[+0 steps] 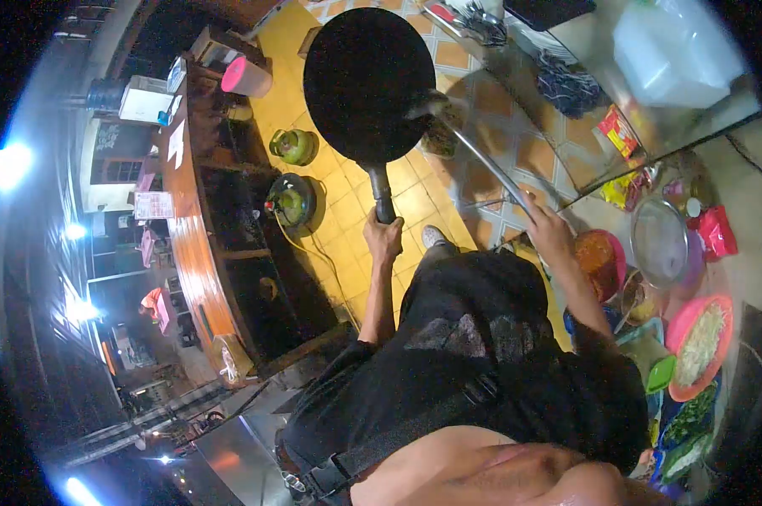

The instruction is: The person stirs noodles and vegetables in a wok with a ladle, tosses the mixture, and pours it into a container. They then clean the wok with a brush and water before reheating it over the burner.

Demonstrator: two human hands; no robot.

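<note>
Black wok (364, 80) clamped in outstretched left hand (383, 239) fingers; right hand (550, 229) fingers grip ladle (482, 160).

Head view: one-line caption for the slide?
Person's left hand grips a round black pan by its handle; right hand holds a long metal ladle at its rim.

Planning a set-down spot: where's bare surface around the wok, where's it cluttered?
Bare: orange tiles between ladle handle and snack packets; yellow tiles between wok and green gas cylinders. Crowded: bowls and plates beside the right hand.
</note>
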